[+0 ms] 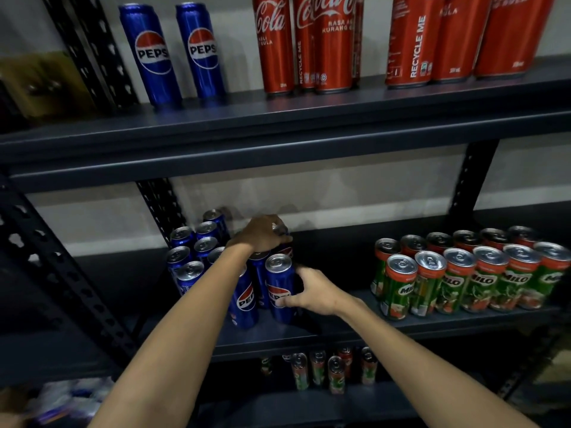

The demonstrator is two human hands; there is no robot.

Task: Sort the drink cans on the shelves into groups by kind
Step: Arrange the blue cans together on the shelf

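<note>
Dark metal shelving (278, 131) with perforated uprights (92, 57) stands against a pale wall (340, 193) (dimly lit).

- Two bare forearms, no sleeves in view up to the frame's lower edge; no watch or bracelet at either wrist
- left hand (262, 234) and right hand (315, 290) ungloved; fingers (285, 302) bare

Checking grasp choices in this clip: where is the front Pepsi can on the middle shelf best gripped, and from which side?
Grip the front Pepsi can round its body from the open right side, as the right hand does. It stands upright, other blue cans crowd its left, and the left hand reaches over the top behind it.
</note>
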